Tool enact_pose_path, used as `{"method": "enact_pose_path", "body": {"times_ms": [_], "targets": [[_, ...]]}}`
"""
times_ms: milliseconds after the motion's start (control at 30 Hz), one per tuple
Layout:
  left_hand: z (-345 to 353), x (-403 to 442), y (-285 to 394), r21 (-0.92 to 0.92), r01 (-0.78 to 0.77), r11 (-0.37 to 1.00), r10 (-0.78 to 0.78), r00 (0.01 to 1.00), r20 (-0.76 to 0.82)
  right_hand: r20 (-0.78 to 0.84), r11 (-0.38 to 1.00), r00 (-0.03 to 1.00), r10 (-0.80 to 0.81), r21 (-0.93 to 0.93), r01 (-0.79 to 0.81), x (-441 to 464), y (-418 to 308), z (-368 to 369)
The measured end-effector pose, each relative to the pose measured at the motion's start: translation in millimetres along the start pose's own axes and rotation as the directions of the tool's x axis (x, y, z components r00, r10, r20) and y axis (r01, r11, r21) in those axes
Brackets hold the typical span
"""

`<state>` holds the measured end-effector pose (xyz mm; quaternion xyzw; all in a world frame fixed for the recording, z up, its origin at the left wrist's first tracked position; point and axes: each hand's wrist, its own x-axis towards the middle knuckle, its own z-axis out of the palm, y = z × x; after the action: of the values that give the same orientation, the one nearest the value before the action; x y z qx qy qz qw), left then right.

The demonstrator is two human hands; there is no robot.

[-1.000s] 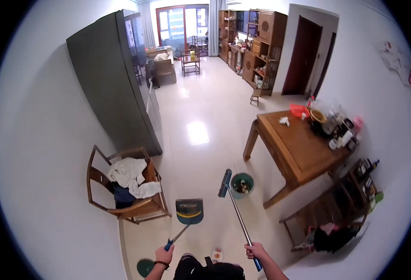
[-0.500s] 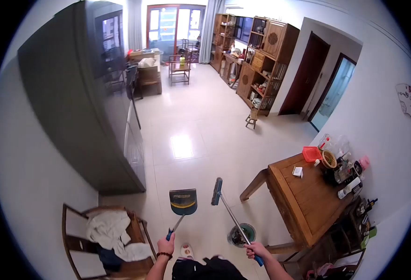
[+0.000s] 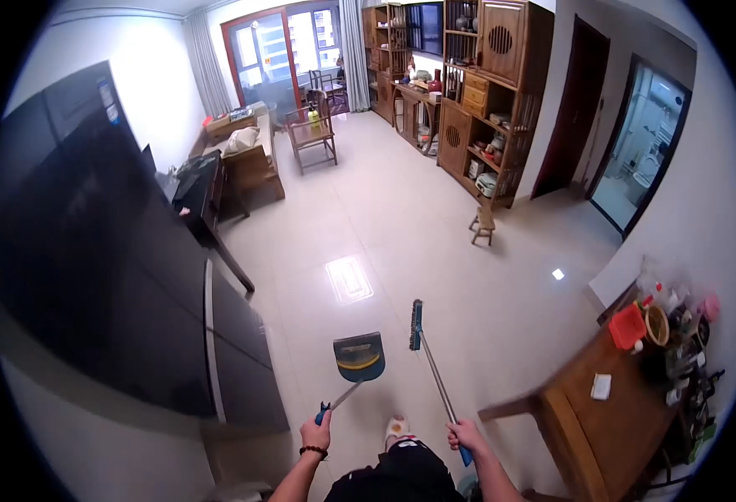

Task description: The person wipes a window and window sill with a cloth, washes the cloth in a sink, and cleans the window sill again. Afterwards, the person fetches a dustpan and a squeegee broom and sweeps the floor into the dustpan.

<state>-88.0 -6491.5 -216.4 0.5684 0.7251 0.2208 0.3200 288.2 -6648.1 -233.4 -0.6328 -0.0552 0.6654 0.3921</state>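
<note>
My left hand is wrapped round the handle of a dustpan, whose dark pan with a yellow stripe hangs in front of my legs. A beaded bracelet circles that wrist. In my right hand is the silver pole of a broom, gripped close to its blue end. The broom's narrow bristled head points forward, to the right of the dustpan and apart from it. Whether the pan or the bristles touch the floor, I cannot tell. One slippered foot shows between my hands.
A tall dark fridge stands at left. On the right is a wooden table with a red basket and bottles. Ahead are a small stool, a wooden chair, shelving and a doorway. Pale tiled floor stretches between them.
I have moved forward into the room, dustpan and broom still in hand. The chair with clothes has left view at lower left, and the bin by my right hand is now mostly hidden.
</note>
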Motion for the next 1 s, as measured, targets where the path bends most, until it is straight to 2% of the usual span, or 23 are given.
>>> {"method": "enact_pose_path", "body": {"times_ms": [67, 100, 133, 200, 267, 333, 467, 533, 600, 667, 733, 767, 833, 900, 933, 1000], "targets": [[-3.5, 64.5, 47.4, 0.015, 0.004, 1.0, -0.004, 1.0, -0.005, -0.003, 0.999, 1.0, -0.002, -0.04, 0.002, 44.2, -75.4, 26.8], [-8.1, 94.1, 71.8, 0.009, 0.035, 0.999, -0.035, 0.999, 0.028, 0.016, 1.0, 1.0, 0.016, -0.002, -0.016, 65.2, -114.1, 37.3], [-0.9, 130.3, 83.5, -0.008, 0.007, 1.0, -0.008, 1.0, -0.004, 0.038, 0.999, 0.999, 0.03, 0.034, -0.032, 91.4, -156.5, 47.2], [10.9, 195.3, 106.8, -0.011, 0.04, 0.999, -0.039, 0.998, 0.056, 0.041, 0.998, 0.998, 0.055, 0.032, -0.057, 140.3, -228.0, 52.6], [31.2, 259.2, 128.4, -0.031, 0.061, 0.998, -0.059, 0.996, 0.069, 0.124, 0.995, 0.989, 0.084, 0.034, -0.089, 204.0, -279.5, 48.2], [51.7, 328.8, 159.1, -0.07, 0.066, 0.995, -0.061, 0.996, 0.07, 0.117, 0.99, 0.986, 0.118, 0.064, -0.126, 242.3, -350.8, 62.7], [107.9, 493.8, 204.5, -0.064, 0.051, 0.997, -0.047, 0.996, 0.073, 0.103, 0.978, 0.989, 0.108, 0.165, -0.124, 342.6, -462.1, 73.9], [121.8, 573.9, 244.0, -0.078, 0.077, 0.994, -0.07, 0.993, 0.093, 0.068, 0.919, 0.968, 0.24, 0.306, -0.25, 391.6, -518.3, 74.1], [130.4, 650.5, 281.5, -0.055, 0.096, 0.994, -0.089, 0.989, 0.115, 0.044, 0.891, 0.96, 0.278, 0.362, -0.274, 443.6, -563.8, 71.5], [132.0, 715.0, 314.5, 0.011, 0.024, 1.0, -0.025, 0.993, 0.113, 0.037, 0.844, 0.942, 0.334, 0.433, -0.316, 482.5, -589.2, 68.6], [134.7, 786.7, 359.1, 0.013, 0.06, 0.998, -0.061, 0.983, 0.174, -0.004, 0.772, 0.923, 0.385, 0.549, -0.32, 534.1, -627.4, 64.8], [145.7, 825.4, 367.5, 0.012, 0.064, 0.998, -0.065, 0.987, 0.144, -0.111, 0.808, 0.919, 0.379, 0.523, -0.271, 557.6, -646.0, 67.4], [167.8, 903.0, 382.0, 0.011, 0.017, 1.0, -0.018, 0.996, 0.086, -0.141, 0.802, 0.918, 0.37, 0.547, -0.239, 624.5, -672.1, 56.7], [182.6, 968.3, 409.7, 0.033, 0.058, 0.998, -0.062, 0.992, 0.107, -0.229, 0.837, 0.918, 0.324, 0.521, -0.165, 697.2, -692.0, 47.8], [189.5, 1007.5, 430.9, 0.029, 0.086, 0.996, -0.089, 0.99, 0.107, -0.219, 0.826, 0.916, 0.335, 0.536, -0.174, 737.0, -711.2, 49.6], [203.9, 1068.6, 469.9, 0.075, 0.113, 0.991, -0.121, 0.987, 0.109, -0.46, 0.923, 0.857, 0.234, 0.383, -0.046, 800.0, -749.9, 56.6]]}}
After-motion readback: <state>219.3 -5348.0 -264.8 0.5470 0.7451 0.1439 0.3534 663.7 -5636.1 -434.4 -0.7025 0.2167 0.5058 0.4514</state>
